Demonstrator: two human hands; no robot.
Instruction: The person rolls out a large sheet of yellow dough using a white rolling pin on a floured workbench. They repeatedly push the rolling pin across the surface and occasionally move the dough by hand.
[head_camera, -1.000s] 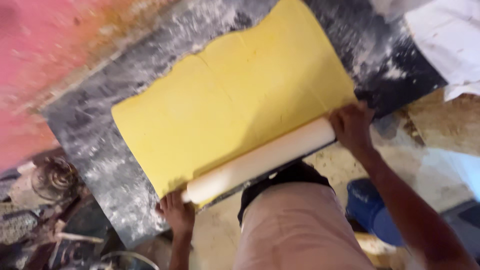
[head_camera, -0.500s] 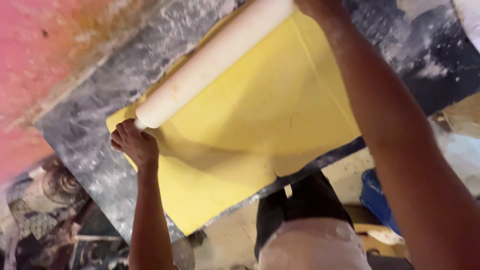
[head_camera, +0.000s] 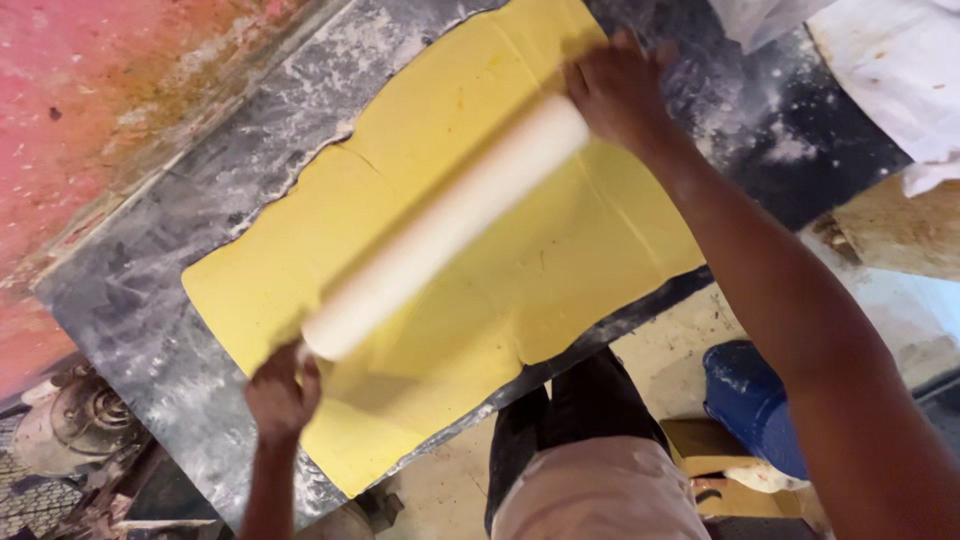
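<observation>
A single head-worn view looks steeply down, from close above, onto the dark stone slab (head_camera: 150, 300). The slab runs diagonally across the frame, the pink wall (head_camera: 90, 110) beyond its far edge and the floor (head_camera: 660, 350) on its near side.

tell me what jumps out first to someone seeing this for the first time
The big yellow dough sheet spread over the dark floured slab fills the middle. A pale rolling pin lies slantwise across it, the left hand at its near end and the right hand at its far end. A worn pink wall runs along the upper left.
</observation>
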